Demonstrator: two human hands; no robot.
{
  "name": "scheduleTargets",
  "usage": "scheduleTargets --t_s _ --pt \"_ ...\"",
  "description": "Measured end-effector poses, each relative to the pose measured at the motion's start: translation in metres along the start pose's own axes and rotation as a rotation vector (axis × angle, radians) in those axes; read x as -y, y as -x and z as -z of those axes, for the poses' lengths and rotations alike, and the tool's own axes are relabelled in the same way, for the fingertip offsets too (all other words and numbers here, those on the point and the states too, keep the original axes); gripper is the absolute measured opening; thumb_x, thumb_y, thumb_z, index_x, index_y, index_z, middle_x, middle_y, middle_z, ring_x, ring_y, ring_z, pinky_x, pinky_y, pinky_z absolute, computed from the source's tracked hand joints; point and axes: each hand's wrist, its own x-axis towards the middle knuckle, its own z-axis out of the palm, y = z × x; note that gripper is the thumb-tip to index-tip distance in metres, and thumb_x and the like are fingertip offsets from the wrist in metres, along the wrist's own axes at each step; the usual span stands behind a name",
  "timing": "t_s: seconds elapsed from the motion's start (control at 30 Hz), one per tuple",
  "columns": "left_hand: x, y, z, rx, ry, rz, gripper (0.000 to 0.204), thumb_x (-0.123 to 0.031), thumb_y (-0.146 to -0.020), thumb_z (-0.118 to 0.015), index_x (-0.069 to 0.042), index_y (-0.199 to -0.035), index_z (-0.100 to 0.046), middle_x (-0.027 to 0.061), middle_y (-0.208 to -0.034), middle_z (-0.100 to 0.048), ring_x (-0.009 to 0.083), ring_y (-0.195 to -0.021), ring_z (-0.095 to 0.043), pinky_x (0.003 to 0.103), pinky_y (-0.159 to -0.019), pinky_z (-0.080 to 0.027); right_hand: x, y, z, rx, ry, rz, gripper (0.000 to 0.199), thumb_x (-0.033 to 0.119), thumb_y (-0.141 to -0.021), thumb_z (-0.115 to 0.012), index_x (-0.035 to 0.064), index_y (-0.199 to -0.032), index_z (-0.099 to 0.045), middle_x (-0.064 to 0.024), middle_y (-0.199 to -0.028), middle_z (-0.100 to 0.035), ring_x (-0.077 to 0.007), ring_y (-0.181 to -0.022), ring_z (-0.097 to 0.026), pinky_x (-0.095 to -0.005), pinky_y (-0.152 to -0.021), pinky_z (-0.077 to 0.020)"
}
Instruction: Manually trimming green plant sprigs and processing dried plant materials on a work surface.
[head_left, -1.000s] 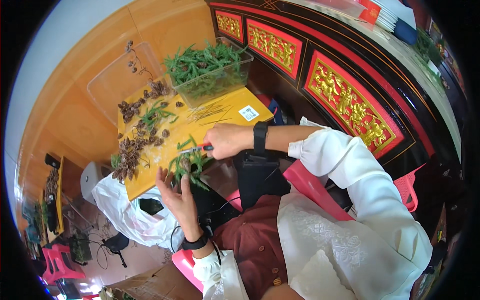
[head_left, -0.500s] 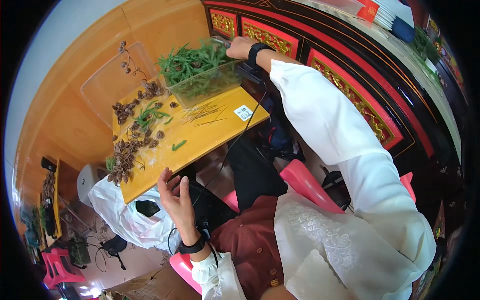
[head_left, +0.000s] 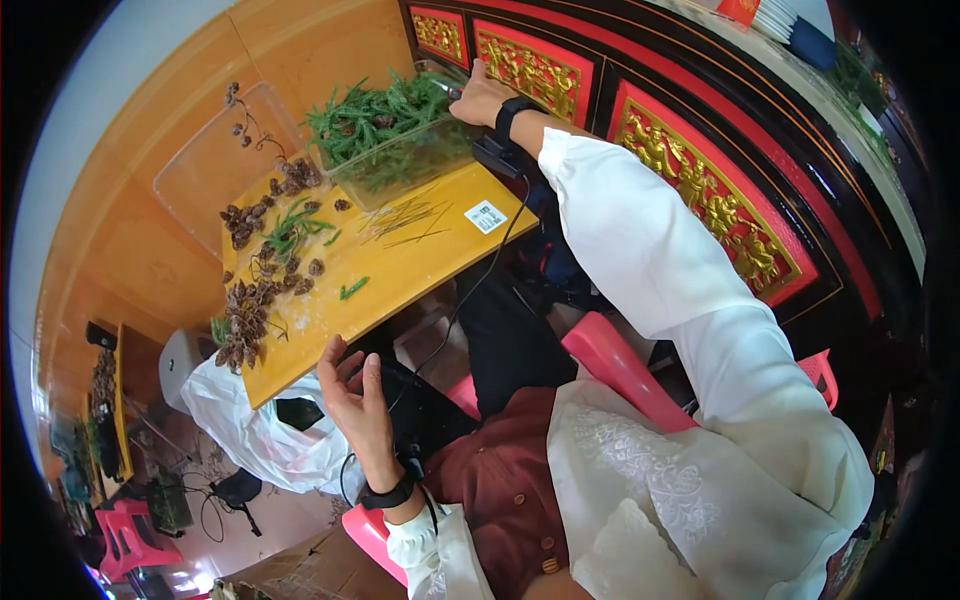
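Observation:
My right hand (head_left: 482, 100) reaches to the right end of a clear plastic box (head_left: 405, 165) heaped with green artificial sprigs (head_left: 375, 115). Its fingers are closed around a small metal tool (head_left: 446, 88), whose shiny tip points left over the box rim. The rest of that tool is hidden, so its kind does not show. In front of the table's near edge hangs my left hand (head_left: 358, 405), palm up, with its fingers loosely apart and nothing in them. Brown pine cones (head_left: 245, 310) lie along the left side of the yellow table (head_left: 390, 280).
Thin dark wires (head_left: 408, 218) lie before the box, near a short green sprig (head_left: 354, 288). A clear lid (head_left: 215, 150) leans against the wooden wall. A black cable (head_left: 497, 255) drops over the table's right edge. A white plastic bag (head_left: 235, 430) hangs below on the left.
My right hand has moved slightly left and up at the box's right end, and the metal tip shows more clearly. My left hand has stayed about where it was. The view has shifted slightly.

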Motion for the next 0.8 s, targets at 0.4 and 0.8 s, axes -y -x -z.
scheduleTargets --t_s 0.4,0.8 --pt "0.000 -0.004 -0.007 0.051 0.128 0.077 0.044 -0.006 -0.085 -0.063 0.003 -0.124 -0.046 0.0142 -0.119 -0.053 0.0167 -0.096 -0.057 0.026 -0.083 -0.045 -0.042 0.083 -0.094 -0.049 -0.163 0.132 0.042 0.038 -0.073 -0.067 0.0062 -0.100 -0.062 -0.0201 -0.095 -0.064 -0.0382 -0.094 -0.060 -0.0455 -0.080 -0.0464" --pt "-0.002 0.001 -0.022 0.169 0.248 0.183 0.041 -0.004 -0.084 -0.064 0.003 -0.122 -0.049 0.0132 -0.117 -0.055 0.0163 -0.095 -0.059 0.027 -0.083 -0.046 -0.046 0.091 -0.133 -0.083 0.081 0.100 0.054 0.046 -0.078 -0.063 -0.0011 -0.104 -0.062 -0.0155 -0.113 -0.051 -0.0324 -0.114 -0.040 -0.0535 -0.085 -0.0391"
